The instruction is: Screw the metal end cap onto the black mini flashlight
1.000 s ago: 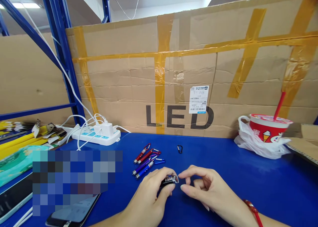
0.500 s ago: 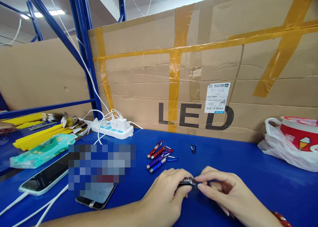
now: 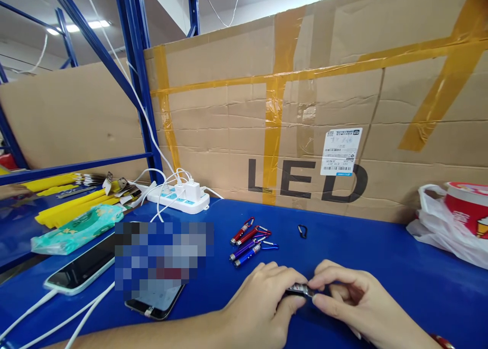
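Note:
My left hand (image 3: pixel 269 300) grips a small black cylinder (image 3: pixel 297 289) between thumb and fingers near the front of the blue table. At the cylinder's right end, the thumb and forefinger of my right hand (image 3: pixel 346 293) pinch a small metallic piece, mostly hidden by the fingertips. Beyond my left hand lie small metal penlights with clips: two red ones, one of them at the far end (image 3: pixel 241 233), a purple one (image 3: pixel 243 251) and a blue one (image 3: pixel 248 256). A loose black carabiner (image 3: pixel 302 231) rests behind my hands.
A white power strip (image 3: pixel 183 201) with cables stands at the back left. Two phones, one pale-edged (image 3: pixel 82 267), lie at the left near a green packet (image 3: pixel 80 229) and yellow bundles (image 3: pixel 70 209). A bagged red tub (image 3: pixel 467 211) is at right. Behind stands a large cardboard sheet (image 3: pixel 229 135).
The view has shifted slightly, so most things appear farther right. Both hands keep their hold, and the black cylinder still sits between them.

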Available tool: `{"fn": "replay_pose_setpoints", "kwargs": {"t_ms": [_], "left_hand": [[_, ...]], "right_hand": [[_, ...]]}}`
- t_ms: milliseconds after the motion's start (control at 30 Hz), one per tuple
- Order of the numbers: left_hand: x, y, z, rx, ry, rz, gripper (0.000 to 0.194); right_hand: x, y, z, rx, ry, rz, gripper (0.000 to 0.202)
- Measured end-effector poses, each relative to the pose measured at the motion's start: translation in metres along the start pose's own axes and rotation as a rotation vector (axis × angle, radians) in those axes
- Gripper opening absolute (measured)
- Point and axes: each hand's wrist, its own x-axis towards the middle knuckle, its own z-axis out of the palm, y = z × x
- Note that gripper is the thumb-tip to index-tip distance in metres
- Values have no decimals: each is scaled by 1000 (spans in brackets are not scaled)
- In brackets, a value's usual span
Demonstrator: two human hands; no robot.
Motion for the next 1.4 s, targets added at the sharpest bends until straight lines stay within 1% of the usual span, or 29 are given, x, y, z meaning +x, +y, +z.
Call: {"fn": "replay_pose_setpoints", "kwargs": {"t_ms": [133, 267, 400, 600, 800, 1000, 1100, 1267, 1400], "left_hand": [[1, 0, 0, -19, -11, 9, 15], [1, 0, 0, -34, -33, 22, 15], [0, 1, 0, -44, -34, 17, 16], [0, 3, -1, -46, -45, 11, 16], [-2, 3, -4, -95, -99, -10, 23], [-3, 1, -2, -127, -71, -82, 15], [-3, 0, -1, -149, -62, -95, 12], [-3, -1, 0, -154, -26, -73, 10], [-2, -1, 0, -101, 3, -20, 10]], "right_hand": [[-1, -2, 0, -9, 3, 11, 24], [-1, -5, 0, -12, 33, 37, 23], [-1, -6, 1, -13, 48, 72, 26], [0, -5, 1, 34, 48, 86, 31], [-1, 1, 1, 95, 53, 105, 35], [-3, 0, 3, 41, 75, 133, 29], [-4, -2, 3, 8, 61, 131, 26], [-5, -4, 2, -47, 31, 127, 24], [-5, -5, 1, -91, -1, 99, 25]]}}
